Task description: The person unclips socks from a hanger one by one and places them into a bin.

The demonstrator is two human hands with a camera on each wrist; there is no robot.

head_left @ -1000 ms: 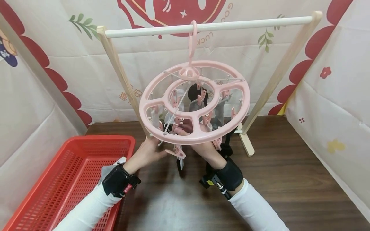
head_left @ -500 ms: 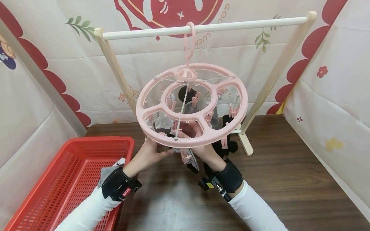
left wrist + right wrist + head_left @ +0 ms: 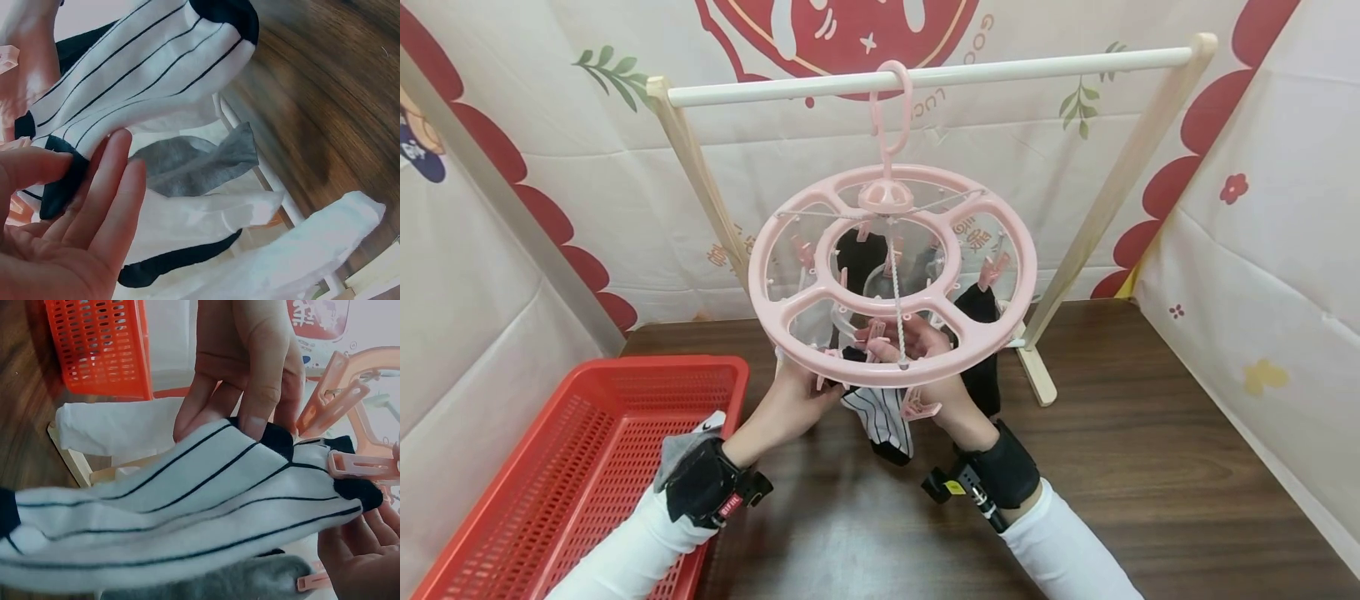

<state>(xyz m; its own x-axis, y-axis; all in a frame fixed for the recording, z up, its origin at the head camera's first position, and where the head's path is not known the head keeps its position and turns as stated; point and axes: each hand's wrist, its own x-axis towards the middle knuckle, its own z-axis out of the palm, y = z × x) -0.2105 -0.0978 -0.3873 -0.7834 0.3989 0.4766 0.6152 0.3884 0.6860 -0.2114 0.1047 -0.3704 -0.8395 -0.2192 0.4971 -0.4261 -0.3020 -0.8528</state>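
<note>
A white sock with dark stripes and black ends (image 3: 883, 421) hangs below the front of a round pink clip hanger (image 3: 891, 377). My left hand (image 3: 797, 400) pinches the sock's black edge between thumb and fingers, seen closely in the left wrist view. Beneath the ring, my right hand (image 3: 943, 392) has its fingers around a pink clothespin (image 3: 876, 337), close to the sock's cuff. In the right wrist view, a pink clothespin (image 3: 362, 464) lies at that cuff, and the right fingers (image 3: 359, 540) are just below it. Part of the right hand's grip is hidden.
The hanger hooks over a white rod (image 3: 1037, 71) on a wooden stand. Black socks (image 3: 977, 308), a grey sock (image 3: 187, 162) and white socks (image 3: 312, 240) hang around the ring. At left is a red basket (image 3: 580, 375) with a grey sock (image 3: 677, 450).
The ring has turned, its front side moving right, and the hanging socks have shifted with it. The striped sock has swung into fuller view between my hands, which stay nearly in place.
</note>
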